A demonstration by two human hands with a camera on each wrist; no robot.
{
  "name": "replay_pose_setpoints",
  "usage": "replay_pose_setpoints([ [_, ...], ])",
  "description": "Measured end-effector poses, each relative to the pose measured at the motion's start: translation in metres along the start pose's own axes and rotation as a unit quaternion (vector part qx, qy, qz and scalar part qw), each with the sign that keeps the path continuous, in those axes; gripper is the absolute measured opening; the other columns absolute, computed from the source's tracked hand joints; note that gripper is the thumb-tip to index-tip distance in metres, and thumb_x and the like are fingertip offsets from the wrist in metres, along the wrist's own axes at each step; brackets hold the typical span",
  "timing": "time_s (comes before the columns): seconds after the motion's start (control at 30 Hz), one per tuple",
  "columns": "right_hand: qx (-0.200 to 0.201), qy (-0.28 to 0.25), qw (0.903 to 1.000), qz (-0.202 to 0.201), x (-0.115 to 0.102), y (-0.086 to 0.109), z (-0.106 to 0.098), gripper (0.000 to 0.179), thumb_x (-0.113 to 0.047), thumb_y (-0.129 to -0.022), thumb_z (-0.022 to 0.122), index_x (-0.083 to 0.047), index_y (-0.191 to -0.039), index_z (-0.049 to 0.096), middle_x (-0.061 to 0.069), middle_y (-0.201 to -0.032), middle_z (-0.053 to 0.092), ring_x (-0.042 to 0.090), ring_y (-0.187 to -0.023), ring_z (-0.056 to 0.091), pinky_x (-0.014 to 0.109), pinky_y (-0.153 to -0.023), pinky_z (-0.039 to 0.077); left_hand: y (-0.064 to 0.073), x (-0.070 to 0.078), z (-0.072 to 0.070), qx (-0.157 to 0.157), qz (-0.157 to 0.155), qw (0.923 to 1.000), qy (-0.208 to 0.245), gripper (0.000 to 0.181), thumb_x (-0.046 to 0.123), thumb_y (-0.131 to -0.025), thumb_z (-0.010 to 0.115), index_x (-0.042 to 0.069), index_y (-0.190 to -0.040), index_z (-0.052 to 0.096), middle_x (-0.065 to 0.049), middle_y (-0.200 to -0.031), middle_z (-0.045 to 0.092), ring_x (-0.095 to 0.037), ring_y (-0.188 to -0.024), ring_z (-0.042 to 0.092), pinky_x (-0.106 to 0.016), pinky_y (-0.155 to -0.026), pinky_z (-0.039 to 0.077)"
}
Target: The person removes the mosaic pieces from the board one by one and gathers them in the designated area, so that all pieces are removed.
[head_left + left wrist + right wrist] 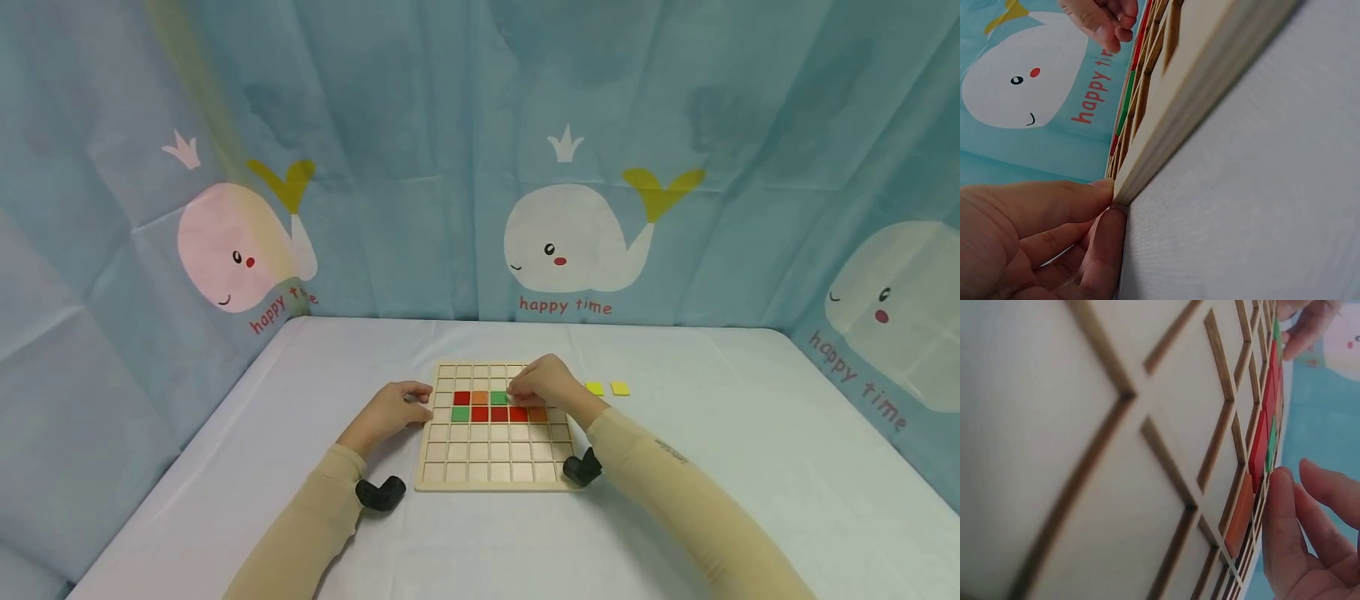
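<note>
A square wooden grid board (489, 475) lies on the table. Its upper tile row shows a red tile (462, 398), an orange tile (480, 398) and a green tile (498, 398). In the row below, another green tile (461, 414) leads several red tiles and an orange tile (1240, 515). My left hand (390, 410) pinches the board's left edge, thumb on top and fingers at the side in the left wrist view. Over the board, my right hand (546, 383) has its fingertips right beside the upper green tile. Thumb and index finger stand apart there, and no tile shows between them.
Two yellow tiles (595, 388) lie on the white-covered table (480, 542) to the right of the board. A blue curtain (405, 250) with printed whales hangs behind and at the sides. Black wrist devices (381, 494) sit under both sleeves.
</note>
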State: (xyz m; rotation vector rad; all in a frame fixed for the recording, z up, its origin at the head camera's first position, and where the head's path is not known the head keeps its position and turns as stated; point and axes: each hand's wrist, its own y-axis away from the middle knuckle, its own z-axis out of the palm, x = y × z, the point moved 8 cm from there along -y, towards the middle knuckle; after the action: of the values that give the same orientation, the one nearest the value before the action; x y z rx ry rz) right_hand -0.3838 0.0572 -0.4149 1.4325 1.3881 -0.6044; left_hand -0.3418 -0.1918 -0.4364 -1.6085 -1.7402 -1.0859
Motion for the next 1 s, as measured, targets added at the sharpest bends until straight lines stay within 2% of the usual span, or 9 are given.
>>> replay_pose_setpoints([
  [0.27,-0.013,-0.020,0.9997,0.000,-0.001,-0.002,0.006,0.015,0.000,-0.088,0.070,0.010,-0.098,0.073,0.015,-0.087,0.076,0.013,-0.064,0.070,0.026,-0.065,0.060,0.000,-0.001,0.000,-0.001,0.000,1.0000,0.002,0.047,0.006,-0.087,0.070,0.002,-0.132,0.060,-0.011,-0.119,0.061,-0.016,-0.094,0.060,-0.026,-0.077,0.053],
  [0.6,-0.025,-0.026,0.9993,0.004,-0.001,-0.004,0.012,0.015,-0.001,-0.088,0.070,0.011,-0.098,0.073,0.010,-0.077,0.074,0.010,-0.058,0.065,0.023,-0.061,0.058,0.000,-0.001,0.000,0.001,-0.003,1.0000,0.001,0.047,0.006,-0.086,0.070,0.002,-0.132,0.061,-0.011,-0.118,0.061,-0.016,-0.092,0.060,-0.026,-0.077,0.053],
  [1.0,-0.013,-0.024,0.9995,0.016,0.001,-0.007,0.012,0.014,-0.001,-0.085,0.073,0.009,-0.095,0.073,0.004,-0.066,0.066,0.010,-0.053,0.062,0.023,-0.057,0.057,-0.001,-0.001,0.000,0.001,-0.003,1.0000,0.001,0.047,0.005,-0.087,0.070,0.002,-0.132,0.060,-0.011,-0.118,0.061,-0.016,-0.091,0.059,-0.026,-0.076,0.053],
])
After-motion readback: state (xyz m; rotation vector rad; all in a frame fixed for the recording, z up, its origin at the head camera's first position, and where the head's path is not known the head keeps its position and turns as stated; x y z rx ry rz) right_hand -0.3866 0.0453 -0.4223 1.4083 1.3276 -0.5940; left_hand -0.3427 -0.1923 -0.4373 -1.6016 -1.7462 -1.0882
